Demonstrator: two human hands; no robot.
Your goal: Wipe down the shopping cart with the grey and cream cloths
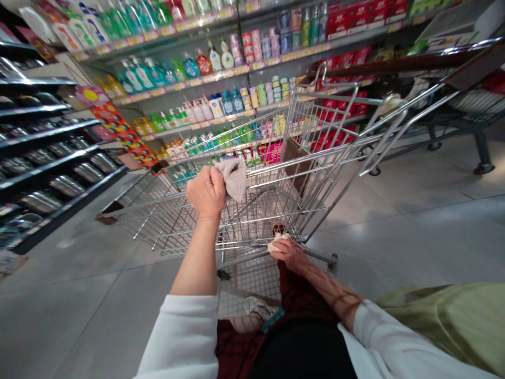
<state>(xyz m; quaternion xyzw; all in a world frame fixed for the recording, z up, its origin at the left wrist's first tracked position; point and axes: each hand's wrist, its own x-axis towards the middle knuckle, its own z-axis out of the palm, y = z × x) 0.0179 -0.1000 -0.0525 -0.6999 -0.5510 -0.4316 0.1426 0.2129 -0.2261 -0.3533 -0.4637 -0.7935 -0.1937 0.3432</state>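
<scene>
A metal shopping cart [292, 202] stands side-on in front of me. My left hand [206, 192] is closed around a greyish cloth [235, 180] at the cart's upper side rail, and the cloth bunches out to the right of my fist. Lower down, my right hand [292, 256] grips a cream-coloured cloth [278, 242] against the bottom edge of the basket. Some of the fingers of my left hand are hidden behind the fist. A brown panel [296, 167] shows inside the cart near its handle end.
Shelves of pump bottles [215, 57] and tubs line the far side. Metal pots [67, 184] fill a rack at left. Another cart [479, 100] stands at right on the tiled floor [434, 226]. Light green fabric [453, 316] lies close at lower right.
</scene>
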